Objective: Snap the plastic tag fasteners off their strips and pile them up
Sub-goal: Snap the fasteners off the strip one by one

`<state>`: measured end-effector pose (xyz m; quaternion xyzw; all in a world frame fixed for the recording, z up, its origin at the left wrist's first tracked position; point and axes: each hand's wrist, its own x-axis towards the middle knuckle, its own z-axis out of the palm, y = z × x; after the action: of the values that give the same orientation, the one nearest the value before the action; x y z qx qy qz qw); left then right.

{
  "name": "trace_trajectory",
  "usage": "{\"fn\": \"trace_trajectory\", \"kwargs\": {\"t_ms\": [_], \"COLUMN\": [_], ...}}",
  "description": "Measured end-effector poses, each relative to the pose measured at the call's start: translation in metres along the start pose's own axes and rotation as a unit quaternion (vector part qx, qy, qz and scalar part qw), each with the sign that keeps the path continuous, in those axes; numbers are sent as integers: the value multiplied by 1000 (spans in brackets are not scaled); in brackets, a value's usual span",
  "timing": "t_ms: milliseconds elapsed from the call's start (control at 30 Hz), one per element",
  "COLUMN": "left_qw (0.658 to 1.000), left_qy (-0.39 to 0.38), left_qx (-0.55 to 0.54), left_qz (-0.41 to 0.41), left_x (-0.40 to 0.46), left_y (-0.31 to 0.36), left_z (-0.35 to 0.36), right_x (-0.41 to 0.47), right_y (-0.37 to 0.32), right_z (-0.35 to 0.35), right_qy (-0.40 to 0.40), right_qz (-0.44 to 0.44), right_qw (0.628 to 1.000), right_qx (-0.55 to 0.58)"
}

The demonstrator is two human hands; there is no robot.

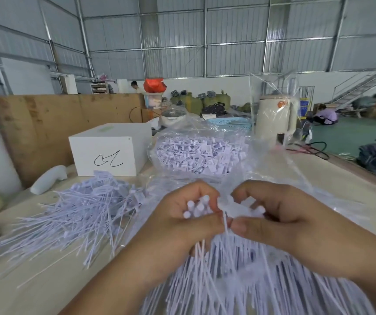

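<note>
White fastener strips (239, 276) fan toward the camera, heads up, gripped as a bundle by the left hand (182, 221) while the right hand (280, 219) pinches one; behind, a clear bag (196, 151) holds more, beside a loose pile (80, 208) on the surface (341, 178).

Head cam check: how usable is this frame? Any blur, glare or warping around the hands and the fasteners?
Head view: the left hand and right hand are soft with motion blur, and so is the bundle they grip; the loose pile on the left smears toward the edge; the bag of fasteners shows glare streaks; wide-angle distortion bends the wall frames; lighting is even, with no hard shadows.
</note>
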<state>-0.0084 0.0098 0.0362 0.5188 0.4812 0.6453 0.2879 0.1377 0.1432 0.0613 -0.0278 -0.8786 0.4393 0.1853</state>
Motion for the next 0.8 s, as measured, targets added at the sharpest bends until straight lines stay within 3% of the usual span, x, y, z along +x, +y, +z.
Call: {"fn": "trace_trajectory", "kwargs": {"t_ms": [233,467,667,800], "left_qw": [996,989,992,993], "left_qy": [-68,-135,-75,-60], "left_qx": [-37,27,81,93], "left_qz": [-46,-51,-55,-40], "left_x": [-1,-2,0,-1], "left_y": [3,5,3,0], "left_z": [0,-1,2,2], "right_x": [-2,-3,-1,0], "right_y": [7,10,11,11], "right_z": [-13,-12,-10,-16], "right_qy": [-52,-62,-15,-24], "right_qz": [15,31,32,55], "right_qw": [998,997,996,996], "right_qx": [-22,-35,-82,-69]}}
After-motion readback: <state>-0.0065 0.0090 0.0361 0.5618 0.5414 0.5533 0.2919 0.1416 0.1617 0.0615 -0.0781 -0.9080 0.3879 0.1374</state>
